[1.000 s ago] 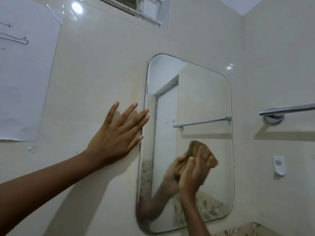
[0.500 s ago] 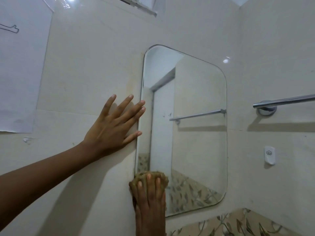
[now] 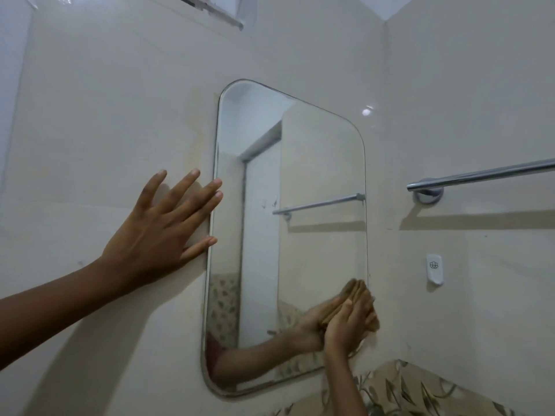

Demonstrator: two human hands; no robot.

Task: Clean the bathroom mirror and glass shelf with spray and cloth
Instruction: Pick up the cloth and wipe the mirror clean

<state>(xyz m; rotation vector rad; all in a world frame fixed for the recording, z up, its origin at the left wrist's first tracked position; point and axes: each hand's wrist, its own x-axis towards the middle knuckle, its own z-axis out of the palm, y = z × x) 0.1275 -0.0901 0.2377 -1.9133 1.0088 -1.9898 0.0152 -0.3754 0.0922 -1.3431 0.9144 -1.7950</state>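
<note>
1. Since half a second ago, my right hand (image 3: 350, 324) has carried the cloth (image 3: 373, 325) from the lower left corner of the mirror (image 3: 318, 163) across to its lower right edge.
2. That hand now lies over the cloth with its fingers fairly straight and close together, pressing the folded brown pad flat on the glass. Whether my thumb hooks under it I cannot tell.
3. A strip of cloth sticks out past my fingertips, over the mirror's right rim and onto the wall (image 3: 105, 100).
4. My left hand (image 3: 162, 235) has stayed where it was: palm flat on the wall left of the mirror, fingers spread and straight, holding nothing, the fingertips just reaching the mirror's left edge.
5. The mirror is a tall pane with rounded corners, fixed to the cream tiled wall. It reflects my right forearm, hand and cloth low down, and a doorway higher up.
6. To the right of the mirror, on the side wall, a chrome towel rail (image 3: 480, 175) runs out of view; it also shows in the glass.
7. Below the rail sits a small white plastic hook (image 3: 434, 273).
8. A band of leaf-patterned tiles (image 3: 405, 391) runs under the mirror's lower right corner.
9. High on the wall, a window frame (image 3: 216, 9) is cut off at the top edge.
</note>
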